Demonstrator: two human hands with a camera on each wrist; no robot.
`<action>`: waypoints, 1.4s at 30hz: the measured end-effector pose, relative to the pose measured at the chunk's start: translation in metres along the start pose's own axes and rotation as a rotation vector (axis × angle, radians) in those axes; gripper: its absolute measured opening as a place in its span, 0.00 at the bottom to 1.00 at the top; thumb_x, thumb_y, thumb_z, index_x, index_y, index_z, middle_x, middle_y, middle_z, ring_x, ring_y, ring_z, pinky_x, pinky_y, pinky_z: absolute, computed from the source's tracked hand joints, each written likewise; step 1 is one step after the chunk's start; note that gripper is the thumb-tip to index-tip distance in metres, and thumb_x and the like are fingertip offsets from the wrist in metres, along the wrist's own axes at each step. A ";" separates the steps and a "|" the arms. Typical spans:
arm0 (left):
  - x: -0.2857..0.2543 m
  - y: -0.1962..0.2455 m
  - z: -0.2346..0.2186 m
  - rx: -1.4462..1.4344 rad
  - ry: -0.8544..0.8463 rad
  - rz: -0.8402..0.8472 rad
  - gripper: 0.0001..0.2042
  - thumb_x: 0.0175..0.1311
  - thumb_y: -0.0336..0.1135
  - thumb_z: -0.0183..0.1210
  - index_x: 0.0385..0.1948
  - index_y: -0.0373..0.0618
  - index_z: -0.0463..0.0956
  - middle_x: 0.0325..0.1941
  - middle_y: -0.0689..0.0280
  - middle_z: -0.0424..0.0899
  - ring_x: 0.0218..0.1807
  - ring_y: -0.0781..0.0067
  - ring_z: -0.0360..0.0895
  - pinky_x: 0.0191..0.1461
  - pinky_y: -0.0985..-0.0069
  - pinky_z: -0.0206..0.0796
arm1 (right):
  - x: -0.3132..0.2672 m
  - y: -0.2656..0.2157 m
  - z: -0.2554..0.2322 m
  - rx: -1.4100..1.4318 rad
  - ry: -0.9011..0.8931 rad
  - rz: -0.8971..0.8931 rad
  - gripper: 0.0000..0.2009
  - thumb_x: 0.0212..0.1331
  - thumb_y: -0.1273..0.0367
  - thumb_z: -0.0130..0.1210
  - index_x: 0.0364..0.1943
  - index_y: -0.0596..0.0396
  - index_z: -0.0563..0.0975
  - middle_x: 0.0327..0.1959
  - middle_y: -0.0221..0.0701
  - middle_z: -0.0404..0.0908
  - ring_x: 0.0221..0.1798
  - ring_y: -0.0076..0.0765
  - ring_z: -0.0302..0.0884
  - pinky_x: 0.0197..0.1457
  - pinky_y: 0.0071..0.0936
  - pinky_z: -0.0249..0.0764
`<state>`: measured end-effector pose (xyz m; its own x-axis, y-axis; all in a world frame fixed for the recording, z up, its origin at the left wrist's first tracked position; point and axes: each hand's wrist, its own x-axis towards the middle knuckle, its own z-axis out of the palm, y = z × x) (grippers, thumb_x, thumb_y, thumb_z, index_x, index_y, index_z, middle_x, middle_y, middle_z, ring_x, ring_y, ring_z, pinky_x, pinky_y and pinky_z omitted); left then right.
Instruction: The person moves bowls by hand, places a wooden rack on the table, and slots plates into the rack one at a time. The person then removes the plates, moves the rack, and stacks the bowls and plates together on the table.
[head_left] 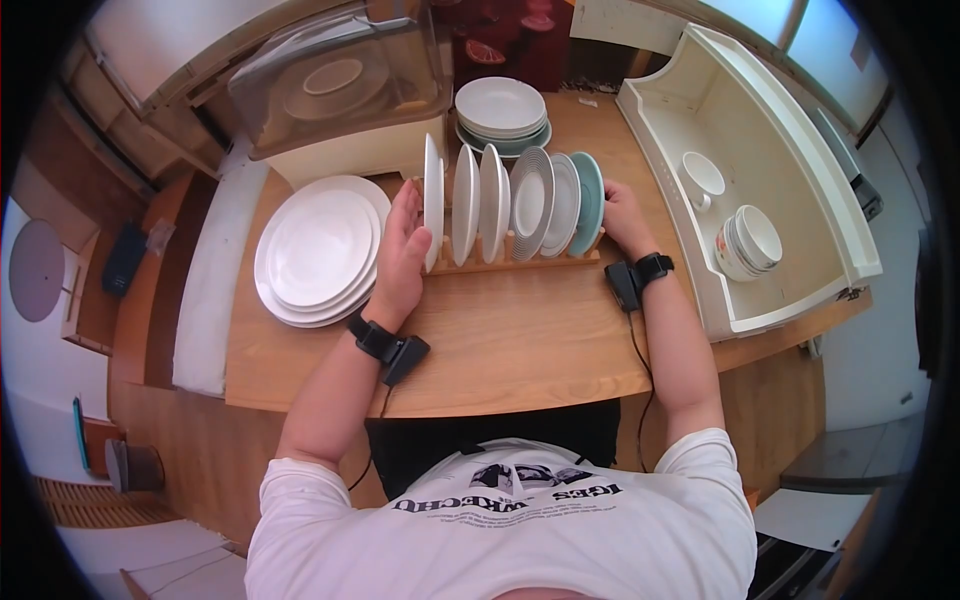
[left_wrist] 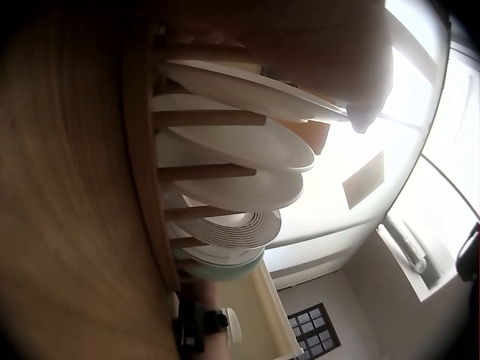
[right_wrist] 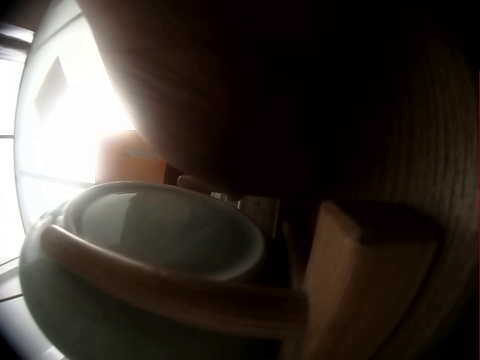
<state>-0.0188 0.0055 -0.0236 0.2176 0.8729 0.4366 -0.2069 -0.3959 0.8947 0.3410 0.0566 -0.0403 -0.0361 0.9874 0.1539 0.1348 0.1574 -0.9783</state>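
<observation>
A wooden plate rack stands on the table with several plates upright in its slots. At its left end leans a white plate; the left hand rests beside it, fingers straight along its outer face and thumb toward the near edge. In the left wrist view this hand lies over that end of the rack. A teal plate fills the right end. Close against that end is the right hand, its fingertips hidden; I cannot tell whether they grip the rack. The right wrist view shows a rack peg across the teal plate.
Stacked white plates lie left of the rack, and more stacked plates stand behind it. A lidded dish box is at the back left. A cream open bin on the right holds a cup and stacked bowls.
</observation>
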 end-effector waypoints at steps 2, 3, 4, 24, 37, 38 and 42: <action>-0.002 0.008 0.005 0.060 0.043 0.019 0.40 0.76 0.46 0.55 0.78 0.29 0.46 0.82 0.43 0.54 0.83 0.51 0.52 0.84 0.60 0.45 | 0.000 -0.001 0.000 0.004 -0.012 -0.004 0.10 0.70 0.71 0.58 0.49 0.59 0.86 0.34 0.23 0.85 0.32 0.15 0.79 0.35 0.18 0.76; -0.003 0.011 0.006 0.090 0.063 0.031 0.38 0.76 0.43 0.55 0.77 0.29 0.48 0.80 0.44 0.57 0.82 0.51 0.57 0.83 0.61 0.49 | 0.000 0.000 0.000 0.009 -0.020 -0.009 0.10 0.70 0.71 0.58 0.49 0.59 0.86 0.34 0.22 0.85 0.32 0.15 0.79 0.35 0.18 0.76; -0.005 0.012 0.007 0.145 0.100 0.040 0.35 0.76 0.41 0.55 0.76 0.29 0.52 0.78 0.45 0.61 0.79 0.53 0.61 0.81 0.61 0.53 | 0.001 0.001 -0.001 0.014 -0.027 -0.013 0.10 0.71 0.71 0.58 0.50 0.58 0.86 0.34 0.22 0.85 0.32 0.15 0.79 0.35 0.18 0.76; -0.004 0.069 0.045 1.120 0.234 0.223 0.14 0.64 0.34 0.67 0.21 0.36 0.76 0.19 0.53 0.75 0.21 0.51 0.71 0.27 0.63 0.62 | 0.013 0.026 -0.005 0.006 -0.029 -0.014 0.13 0.73 0.62 0.58 0.50 0.55 0.86 0.33 0.23 0.85 0.31 0.18 0.79 0.34 0.19 0.77; -0.003 0.151 0.008 0.456 0.398 -0.054 0.13 0.69 0.33 0.67 0.40 0.27 0.86 0.34 0.67 0.88 0.34 0.83 0.79 0.40 0.83 0.68 | 0.013 0.025 -0.003 -0.066 0.024 -0.048 0.13 0.73 0.62 0.59 0.51 0.55 0.85 0.34 0.24 0.86 0.32 0.18 0.80 0.34 0.20 0.77; -0.005 0.159 0.004 0.476 0.429 -0.001 0.13 0.69 0.33 0.68 0.40 0.27 0.86 0.34 0.67 0.88 0.34 0.83 0.79 0.40 0.84 0.67 | 0.013 0.026 -0.003 -0.059 0.019 -0.035 0.13 0.73 0.62 0.59 0.51 0.55 0.85 0.34 0.24 0.86 0.32 0.18 0.80 0.34 0.19 0.77; -0.022 0.186 -0.021 0.682 0.452 0.140 0.12 0.69 0.34 0.69 0.42 0.30 0.86 0.35 0.67 0.88 0.35 0.85 0.79 0.40 0.84 0.68 | 0.023 0.045 -0.006 -0.008 -0.021 -0.016 0.14 0.73 0.61 0.58 0.52 0.54 0.85 0.34 0.23 0.86 0.33 0.18 0.80 0.35 0.20 0.77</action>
<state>-0.0816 -0.0811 0.1310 -0.2015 0.7755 0.5983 0.4521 -0.4683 0.7592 0.3524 0.0867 -0.0798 -0.0589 0.9842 0.1668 0.1416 0.1737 -0.9746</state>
